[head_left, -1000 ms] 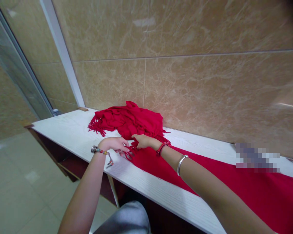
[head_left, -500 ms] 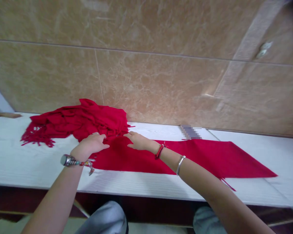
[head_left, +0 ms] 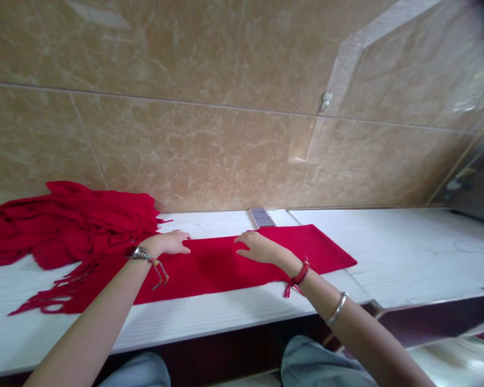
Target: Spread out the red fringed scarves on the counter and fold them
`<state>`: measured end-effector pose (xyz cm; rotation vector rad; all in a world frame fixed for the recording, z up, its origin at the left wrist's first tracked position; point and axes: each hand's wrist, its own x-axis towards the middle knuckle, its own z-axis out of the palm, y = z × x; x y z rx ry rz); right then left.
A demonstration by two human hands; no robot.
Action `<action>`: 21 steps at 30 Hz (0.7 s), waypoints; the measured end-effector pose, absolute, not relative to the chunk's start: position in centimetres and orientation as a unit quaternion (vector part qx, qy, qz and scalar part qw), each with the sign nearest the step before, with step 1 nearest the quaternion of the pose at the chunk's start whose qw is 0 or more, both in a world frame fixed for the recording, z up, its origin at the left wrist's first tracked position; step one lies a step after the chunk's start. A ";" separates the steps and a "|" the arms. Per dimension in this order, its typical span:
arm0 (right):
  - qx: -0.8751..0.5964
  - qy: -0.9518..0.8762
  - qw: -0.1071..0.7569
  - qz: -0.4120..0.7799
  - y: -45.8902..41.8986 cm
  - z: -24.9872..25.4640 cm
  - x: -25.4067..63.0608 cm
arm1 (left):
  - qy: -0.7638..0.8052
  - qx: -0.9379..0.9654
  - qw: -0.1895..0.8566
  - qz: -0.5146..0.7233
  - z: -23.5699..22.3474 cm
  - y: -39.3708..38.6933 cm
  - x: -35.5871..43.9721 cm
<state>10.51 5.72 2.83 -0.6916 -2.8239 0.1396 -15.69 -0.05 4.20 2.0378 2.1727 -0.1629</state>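
Note:
A long red scarf (head_left: pixel 218 269) lies flattened on the white tabletop, with a pointed folded corner at its right end and fringe at its left. My left hand (head_left: pixel 170 243) is over the scarf's upper edge, fingers and thumb apart, near the crumpled red fabric. Farther right, my right hand (head_left: pixel 260 248) is over the middle of the strip with its thumb spread from the fingers. Both hands look open; whether they press on the cloth is hard to tell. A heap of crumpled red fringed cloth (head_left: pixel 89 220) rests at the left, against the wall.
The white table (head_left: pixel 395 252) runs along a brown marble-tiled wall (head_left: pixel 210 156). A small grey, partly blurred-out flat object (head_left: pixel 262 217) lies behind the scarf by the wall. My knees are below the table's front edge.
The view has turned to the right, so the cloths appear farther left. My hands have moved apart and rightward along the scarf, away from the crumpled heap.

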 end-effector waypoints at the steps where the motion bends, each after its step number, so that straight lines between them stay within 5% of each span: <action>1: -0.215 -0.968 0.119 0.050 4.7 2.4 10.9 | 0.716 0.690 0.090 -0.053 4.1 0.8 -15.5; 21: -0.027 -0.976 0.190 -0.104 -4.0 -0.8 3.8 | 0.657 0.708 0.239 -0.099 3.8 3.5 -23.3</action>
